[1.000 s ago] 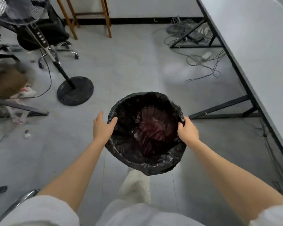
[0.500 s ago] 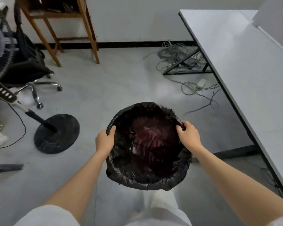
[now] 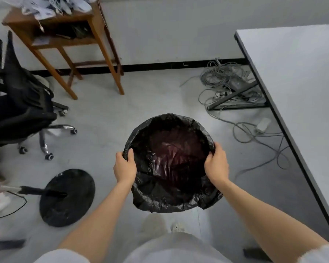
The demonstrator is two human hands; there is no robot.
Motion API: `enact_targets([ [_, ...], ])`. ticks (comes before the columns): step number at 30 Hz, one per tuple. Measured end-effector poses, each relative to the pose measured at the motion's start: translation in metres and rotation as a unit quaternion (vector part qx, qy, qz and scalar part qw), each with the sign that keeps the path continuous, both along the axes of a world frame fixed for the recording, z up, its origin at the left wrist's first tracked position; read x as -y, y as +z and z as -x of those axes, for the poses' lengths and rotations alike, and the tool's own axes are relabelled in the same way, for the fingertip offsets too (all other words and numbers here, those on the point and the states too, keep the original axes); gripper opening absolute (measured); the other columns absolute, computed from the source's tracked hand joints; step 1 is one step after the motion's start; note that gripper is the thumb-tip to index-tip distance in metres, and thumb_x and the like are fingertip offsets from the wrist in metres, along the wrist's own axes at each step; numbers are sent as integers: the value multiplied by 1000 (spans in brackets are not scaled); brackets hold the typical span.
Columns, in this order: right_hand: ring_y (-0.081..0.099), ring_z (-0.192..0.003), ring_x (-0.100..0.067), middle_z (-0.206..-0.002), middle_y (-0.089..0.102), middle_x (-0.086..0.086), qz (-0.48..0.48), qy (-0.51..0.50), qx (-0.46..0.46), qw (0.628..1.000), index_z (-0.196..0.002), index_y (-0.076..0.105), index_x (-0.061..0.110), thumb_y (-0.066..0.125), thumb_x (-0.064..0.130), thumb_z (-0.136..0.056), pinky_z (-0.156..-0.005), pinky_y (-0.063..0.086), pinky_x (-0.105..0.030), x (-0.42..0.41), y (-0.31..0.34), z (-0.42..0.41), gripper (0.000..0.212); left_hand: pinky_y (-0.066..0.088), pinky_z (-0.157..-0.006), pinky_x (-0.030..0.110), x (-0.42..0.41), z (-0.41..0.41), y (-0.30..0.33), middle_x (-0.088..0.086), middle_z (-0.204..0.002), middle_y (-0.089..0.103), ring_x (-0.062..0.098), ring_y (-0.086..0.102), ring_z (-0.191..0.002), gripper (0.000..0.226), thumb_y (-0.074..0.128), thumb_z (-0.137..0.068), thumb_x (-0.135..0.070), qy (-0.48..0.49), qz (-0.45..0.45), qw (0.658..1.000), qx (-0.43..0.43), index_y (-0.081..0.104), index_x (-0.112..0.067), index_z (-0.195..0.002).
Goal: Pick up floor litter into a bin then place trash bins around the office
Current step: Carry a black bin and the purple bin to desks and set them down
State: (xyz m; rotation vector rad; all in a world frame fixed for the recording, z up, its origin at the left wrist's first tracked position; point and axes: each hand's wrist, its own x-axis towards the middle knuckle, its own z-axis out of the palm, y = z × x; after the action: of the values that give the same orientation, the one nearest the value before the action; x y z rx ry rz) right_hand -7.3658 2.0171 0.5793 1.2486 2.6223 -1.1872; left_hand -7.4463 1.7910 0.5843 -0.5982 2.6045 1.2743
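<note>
A round trash bin (image 3: 171, 198) lined with a black plastic bag hangs in front of me, held above the grey floor. Its inside shows a dark red wall through the bag. My left hand (image 3: 124, 167) grips the rim on the left side, fingers curled over the bag's edge. My right hand (image 3: 216, 165) grips the rim on the right side in the same way. No litter is visible inside the bin.
A white table (image 3: 296, 95) runs along the right, with tangled cables (image 3: 234, 86) and a power adapter (image 3: 262, 125) beneath it. A black office chair (image 3: 21, 109) and fan base (image 3: 68, 196) stand left. A wooden stand (image 3: 68, 40) is against the far wall.
I have carried the bin forward and my view has tilted up: the wall, wooden stand and table end are closer. Both hands keep their grip on the rim.
</note>
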Motion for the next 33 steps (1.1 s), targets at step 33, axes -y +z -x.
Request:
enact_targets([
  [33,52,-116,-33,-142,43,-14,91,-87,150,981,-146,29,15,32,1,-90,-90,45,-36,-341,-305,594,58,51,-83,41,-333,617,-310,9,-98,62,28,59,-91,32,46,-84,-10,-2,-117,942,314,55,-16,-114],
])
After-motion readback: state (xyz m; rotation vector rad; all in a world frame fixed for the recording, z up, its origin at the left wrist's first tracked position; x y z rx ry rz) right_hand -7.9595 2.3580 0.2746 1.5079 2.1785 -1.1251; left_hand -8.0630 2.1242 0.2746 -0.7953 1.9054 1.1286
